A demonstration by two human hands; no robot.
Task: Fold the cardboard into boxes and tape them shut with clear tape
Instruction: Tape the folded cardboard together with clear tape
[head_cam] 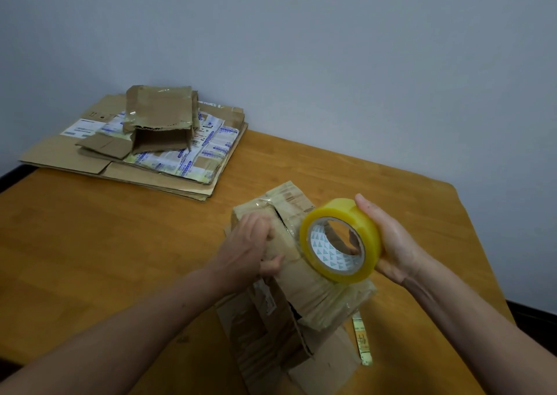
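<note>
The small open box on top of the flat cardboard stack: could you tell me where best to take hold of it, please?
Probably by its top panel and far wall, coming from above. The small open box lies on its side atop the flat cardboard stack, mouth toward the camera with ragged, torn edges; its taped upper panel looks intact, so it should hold firmer than the loose flaps.

Table (90, 244): wood, orange-brown, smooth, faint sheen; box (298, 286): brown cardboard, matt, creased, old clear tape glossy and wrinkled on it; tape roll (366, 228): glossy translucent yellowish plastic, printed paper core; flat cardboard stack (126, 165): matt brown, shiny printed tape strips; wall (331, 47): matt, smooth.
</note>
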